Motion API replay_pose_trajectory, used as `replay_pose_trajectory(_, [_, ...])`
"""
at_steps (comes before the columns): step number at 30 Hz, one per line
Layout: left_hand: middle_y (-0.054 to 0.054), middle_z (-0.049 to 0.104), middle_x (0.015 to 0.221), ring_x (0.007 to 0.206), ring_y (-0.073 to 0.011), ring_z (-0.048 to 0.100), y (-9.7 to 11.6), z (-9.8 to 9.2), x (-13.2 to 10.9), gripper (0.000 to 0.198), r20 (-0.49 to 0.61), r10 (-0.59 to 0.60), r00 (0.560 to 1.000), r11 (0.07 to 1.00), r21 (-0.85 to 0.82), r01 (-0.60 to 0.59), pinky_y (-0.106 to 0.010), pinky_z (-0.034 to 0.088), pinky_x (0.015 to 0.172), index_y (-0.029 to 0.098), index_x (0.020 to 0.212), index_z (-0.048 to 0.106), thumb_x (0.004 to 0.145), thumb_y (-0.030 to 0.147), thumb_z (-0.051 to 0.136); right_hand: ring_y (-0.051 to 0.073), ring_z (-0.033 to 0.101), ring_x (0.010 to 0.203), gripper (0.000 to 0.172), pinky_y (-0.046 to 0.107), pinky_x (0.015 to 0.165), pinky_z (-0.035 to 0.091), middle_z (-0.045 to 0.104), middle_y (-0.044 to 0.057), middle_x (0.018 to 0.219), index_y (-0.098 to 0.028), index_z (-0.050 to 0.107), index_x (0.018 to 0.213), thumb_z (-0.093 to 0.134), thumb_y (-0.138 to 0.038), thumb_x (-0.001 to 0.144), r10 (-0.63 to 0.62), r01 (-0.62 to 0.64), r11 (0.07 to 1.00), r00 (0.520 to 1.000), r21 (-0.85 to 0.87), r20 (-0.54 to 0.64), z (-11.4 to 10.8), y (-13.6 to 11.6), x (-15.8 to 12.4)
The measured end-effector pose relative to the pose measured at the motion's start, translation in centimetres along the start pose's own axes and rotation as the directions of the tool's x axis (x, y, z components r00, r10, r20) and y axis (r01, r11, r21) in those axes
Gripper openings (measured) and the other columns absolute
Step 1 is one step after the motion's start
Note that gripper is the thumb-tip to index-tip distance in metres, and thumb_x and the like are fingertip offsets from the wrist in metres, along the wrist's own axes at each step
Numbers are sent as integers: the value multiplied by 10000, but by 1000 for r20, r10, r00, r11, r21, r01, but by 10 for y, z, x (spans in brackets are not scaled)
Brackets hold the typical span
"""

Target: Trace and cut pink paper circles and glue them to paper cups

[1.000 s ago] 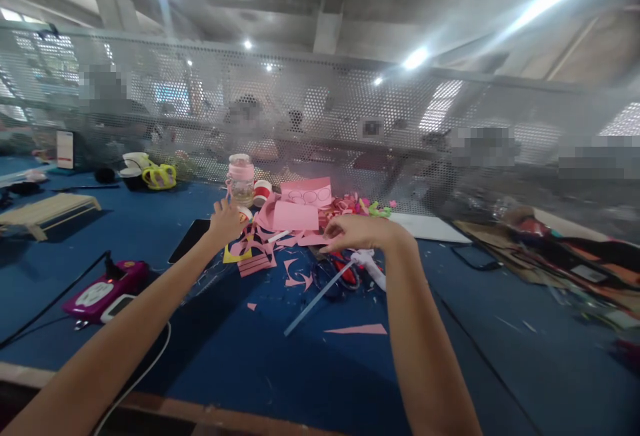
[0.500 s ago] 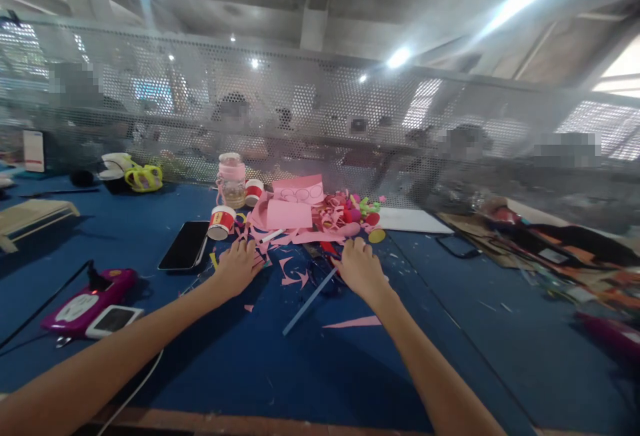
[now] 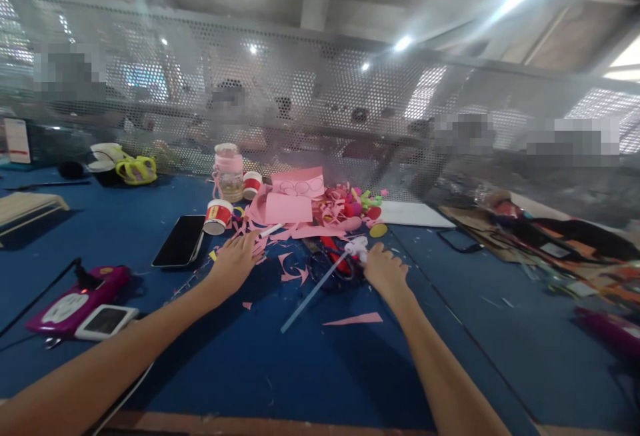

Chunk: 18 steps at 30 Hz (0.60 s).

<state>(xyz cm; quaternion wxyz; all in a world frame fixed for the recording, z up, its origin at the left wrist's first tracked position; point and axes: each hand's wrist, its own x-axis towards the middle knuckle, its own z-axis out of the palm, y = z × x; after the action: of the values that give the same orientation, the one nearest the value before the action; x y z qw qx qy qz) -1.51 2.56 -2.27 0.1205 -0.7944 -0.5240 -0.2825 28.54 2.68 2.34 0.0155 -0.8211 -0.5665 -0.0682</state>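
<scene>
My left hand (image 3: 234, 259) rests over pink paper scraps at centre left, near a white marker (image 3: 271, 230); what lies under its fingers is hidden. My right hand (image 3: 386, 269) is beside a white crumpled piece (image 3: 357, 247) at the top of a pale strip (image 3: 313, 296); its fingers are bent and I cannot make out whether it touches the piece. Red-and-dark scissors (image 3: 336, 259) lie between the hands. Behind them is a heap of pink paper with a plain sheet (image 3: 289, 209) and a sheet with drawn circles (image 3: 299, 185).
A phone (image 3: 180, 241), two paper cups (image 3: 217, 216) and a pink-topped jar (image 3: 229, 173) stand left of the heap. Further left are a purple device (image 3: 75, 303) and a yellow cup holder (image 3: 137, 170). Cardboard and scraps (image 3: 540, 243) lie right. A perforated partition (image 3: 320, 103) runs behind.
My right hand has moved right, uncovering the white crumpled piece and more of the scissors. My left hand has shifted slightly left. The view has tilted a little down.
</scene>
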Motion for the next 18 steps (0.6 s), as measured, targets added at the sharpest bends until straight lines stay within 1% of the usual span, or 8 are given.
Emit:
replay_pose_trajectory(3, [-118, 672, 1039, 961, -248, 635, 1, -4, -1, 330, -87, 80, 993, 997, 11, -79, -388, 425, 853, 158, 1227, 493, 915, 256, 447, 395, 560, 1030, 360, 460, 800, 394, 573, 302, 1043, 5, 463, 1150, 410, -169, 840, 38, -38, 999, 997, -3, -63, 2, 7, 4])
replay_pose_trajectory(5, [-98, 683, 988, 916, -224, 645, 2, -7, -2, 330, -147, 151, 978, 988, 32, -148, -368, 419, 852, 179, 1238, 499, 914, 210, 448, 395, 557, 1033, 349, 449, 794, 391, 573, 311, 1038, 23, 477, 1137, 355, -117, 842, 97, -96, 995, 987, 13, -129, 1, 12, 6])
replay_pose_trajectory(7, [-82, 681, 994, 912, -199, 642, 2, -8, -3, 338, -174, 196, 965, 981, 36, -193, -338, 420, 843, 200, 1241, 502, 912, 162, 438, 398, 551, 1042, 358, 442, 801, 385, 573, 313, 1048, 43, 481, 1131, 315, -89, 842, 164, -160, 986, 972, 38, -167, -1, 17, 11])
replay_pose_trajectory(9, [-70, 669, 1048, 950, -183, 630, 1, -7, -3, 353, -165, 201, 966, 979, 18, -201, -320, 423, 843, 220, 1243, 501, 911, 129, 423, 402, 544, 1057, 369, 438, 815, 379, 574, 311, 1067, 59, 475, 1137, 300, -81, 842, 211, -204, 977, 965, 62, -154, -1, 23, 15])
replay_pose_trajectory(11, [-66, 655, 1093, 1005, -181, 609, -1, -5, -3, 353, -131, 182, 975, 983, -7, -184, -321, 422, 861, 224, 1235, 509, 912, 119, 410, 399, 543, 1066, 377, 438, 829, 377, 579, 308, 1078, 65, 468, 1145, 296, -74, 840, 225, -217, 973, 967, 79, -122, 0, 26, 19])
replay_pose_trajectory(14, [-70, 657, 1083, 1045, -190, 589, -2, -3, -2, 312, -93, 154, 984, 987, -30, -158, -335, 420, 883, 210, 1195, 546, 929, 149, 394, 394, 543, 1076, 397, 441, 841, 381, 582, 309, 1084, 78, 441, 1181, 311, -78, 839, 198, -190, 978, 974, 83, -107, 2, 25, 19])
replay_pose_trajectory(18, [-76, 659, 1054, 1010, -194, 596, 3, -5, -1, 285, -119, 139, 983, 987, -63, -147, -335, 441, 870, 195, 1130, 590, 943, 195, 374, 398, 540, 1082, 395, 445, 852, 388, 587, 292, 1087, 70, 438, 1186, 304, -72, 842, 145, -139, 988, 986, 71, -83, 2, 15, 12])
